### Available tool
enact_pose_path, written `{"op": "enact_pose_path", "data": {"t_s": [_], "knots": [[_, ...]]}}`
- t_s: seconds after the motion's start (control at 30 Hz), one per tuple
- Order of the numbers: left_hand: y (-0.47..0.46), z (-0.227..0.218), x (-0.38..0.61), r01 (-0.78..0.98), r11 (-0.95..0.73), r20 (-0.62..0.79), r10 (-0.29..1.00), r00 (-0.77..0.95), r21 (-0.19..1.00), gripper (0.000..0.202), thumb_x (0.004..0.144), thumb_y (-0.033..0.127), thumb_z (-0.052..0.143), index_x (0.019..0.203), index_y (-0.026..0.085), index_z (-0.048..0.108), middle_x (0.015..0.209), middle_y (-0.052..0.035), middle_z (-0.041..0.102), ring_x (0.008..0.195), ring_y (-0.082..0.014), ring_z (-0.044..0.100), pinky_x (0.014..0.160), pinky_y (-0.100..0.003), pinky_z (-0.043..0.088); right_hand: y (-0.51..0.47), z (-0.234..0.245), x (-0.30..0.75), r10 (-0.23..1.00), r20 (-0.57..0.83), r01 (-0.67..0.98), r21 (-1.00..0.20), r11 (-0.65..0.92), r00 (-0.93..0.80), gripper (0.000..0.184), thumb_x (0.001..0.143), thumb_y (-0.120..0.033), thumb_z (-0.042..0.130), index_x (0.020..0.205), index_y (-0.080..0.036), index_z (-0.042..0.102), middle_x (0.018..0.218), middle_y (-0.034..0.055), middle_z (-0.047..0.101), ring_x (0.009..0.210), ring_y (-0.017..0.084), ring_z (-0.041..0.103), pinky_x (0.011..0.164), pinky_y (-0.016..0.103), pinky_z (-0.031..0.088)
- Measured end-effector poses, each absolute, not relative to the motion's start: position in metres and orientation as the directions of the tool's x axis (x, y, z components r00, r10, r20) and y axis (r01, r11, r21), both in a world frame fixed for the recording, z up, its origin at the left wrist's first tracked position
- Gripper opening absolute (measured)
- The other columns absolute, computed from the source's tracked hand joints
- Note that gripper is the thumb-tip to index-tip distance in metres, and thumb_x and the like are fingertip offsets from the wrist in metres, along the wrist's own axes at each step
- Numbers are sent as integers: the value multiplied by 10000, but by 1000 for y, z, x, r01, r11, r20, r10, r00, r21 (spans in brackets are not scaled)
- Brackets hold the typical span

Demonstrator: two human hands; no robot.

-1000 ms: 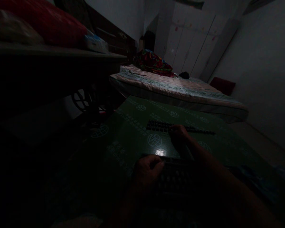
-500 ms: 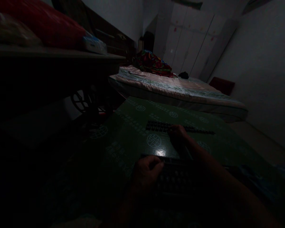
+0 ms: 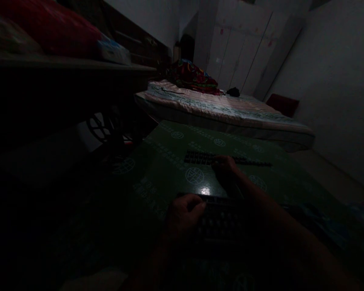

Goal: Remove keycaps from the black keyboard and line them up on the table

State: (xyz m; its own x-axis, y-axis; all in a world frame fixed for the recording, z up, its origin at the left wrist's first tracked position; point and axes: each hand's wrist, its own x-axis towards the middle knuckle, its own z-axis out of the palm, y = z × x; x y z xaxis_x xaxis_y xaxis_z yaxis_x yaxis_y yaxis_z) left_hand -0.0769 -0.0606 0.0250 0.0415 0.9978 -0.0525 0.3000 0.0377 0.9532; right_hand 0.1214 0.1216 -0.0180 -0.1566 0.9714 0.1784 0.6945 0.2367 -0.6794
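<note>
The room is very dark. A black keyboard (image 3: 220, 222) lies on the green table near me, its right part lost in shadow under my forearm. My left hand (image 3: 185, 212) is closed at the keyboard's upper left corner, thumb over the top edge. Farther back, small black keycaps (image 3: 197, 157) are set out in rows on the table. Over the front of these rows, my right hand (image 3: 225, 165) is pinched, with its fingertips on a keycap. The hand covers part of the rows.
The green table (image 3: 157, 161) has white printed emblems. Behind it stands a bed (image 3: 230, 107) with a red patterned blanket (image 3: 194, 76). On the left, a raised tabletop (image 3: 79, 60) carries a red bag (image 3: 57, 30). Dark cloth (image 3: 318, 222) lies at the right.
The view has shifted slightly, so everything sits a little higher and more to the left. Both hands keep nearly the same places at the keyboard and the keycap rows.
</note>
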Motion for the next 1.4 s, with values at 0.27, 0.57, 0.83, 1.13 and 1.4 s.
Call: {"op": "enact_pose_path", "data": {"t_s": [0.27,0.57,0.83,1.13,1.4], "knots": [[-62,25,-74,396,-75,55,997,61,915,162,673,301,533,677,174,633,667,6,640,655,-144,587,617,-233,440,58,11,140,968,248,534,-813,230,-40,503,817,-540,312,782,-132,604,598,28,575,462,99,511,466,197,402],[-65,21,-62,529,-292,178,950,256,797,164,694,257,524,769,184,650,815,-33,655,789,-156,592,723,-244,438,-29,33,154,891,453,643,-690,333,25,434,812,-521,380,737,-174,631,539,7,517,503,112,497,457,199,348],[-60,30,-54,586,-283,134,949,285,759,184,661,244,517,750,172,662,769,-27,668,728,-158,593,672,-237,434,-46,55,146,947,260,384,-868,315,-189,250,758,-361,517,868,-155,607,731,32,649,610,128,606,541,213,463],[-38,43,-39,634,-252,-47,909,415,731,187,559,204,554,694,181,681,635,18,647,642,-151,567,575,-194,398,-47,45,136,859,285,410,-785,464,-426,126,734,-238,539,773,-168,637,723,21,668,683,148,617,630,234,465],[-37,29,-45,647,-419,35,854,519,637,154,610,225,527,669,187,664,649,9,599,613,-147,544,538,-190,359,-44,32,130,848,252,401,-795,456,-466,169,740,-254,535,825,-153,642,773,41,674,708,159,625,632,230,465]]}}
